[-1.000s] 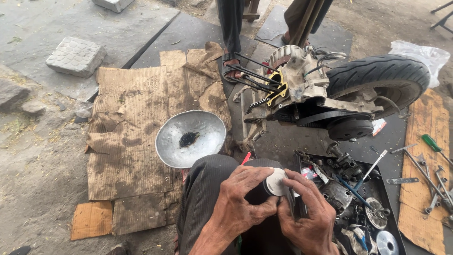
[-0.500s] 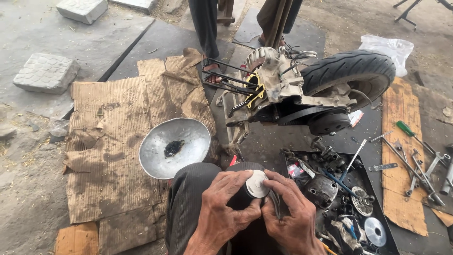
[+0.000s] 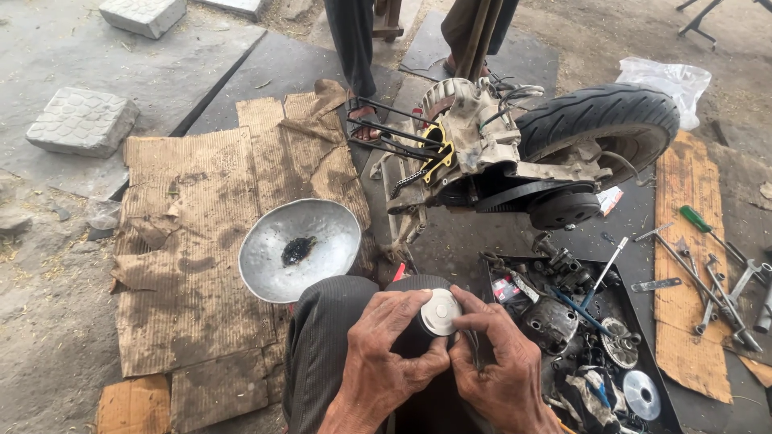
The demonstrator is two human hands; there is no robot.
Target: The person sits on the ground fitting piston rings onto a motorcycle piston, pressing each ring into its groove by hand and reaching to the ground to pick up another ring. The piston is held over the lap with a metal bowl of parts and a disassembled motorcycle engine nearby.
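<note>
A: We start at the left. A grey block (image 3: 82,120) lies on the concrete. Beside it, worn cardboard (image 3: 193,241) covers the ground, and a dented metal bowl (image 3: 299,249) rests on its right edge, with a dark smear at the bottom.

B: We confirm. Next, the hands?

A: Both sit low in the middle, over our knee. The left hand (image 3: 390,354) is curled around a dark part, fingers pressed closed on it. A pale round cap (image 3: 441,312) sits on the end of that part, between the two hands. The right hand (image 3: 503,366) pinches the cap's rim with thumb and forefinger. We cannot tell what the dark part is; the palm hides most of it.

B: And further right?

A: Just beside the right hand, a black tray (image 3: 635,341) holds engine parts and discs. Above it stands a stripped engine (image 3: 482,137) with its tyre (image 3: 599,116) attached. Behind the engine we see a second person's legs (image 3: 354,40). At the far right, wrenches (image 3: 708,285) and a green screwdriver (image 3: 698,219) lie on and beside a cardboard strip.
</note>
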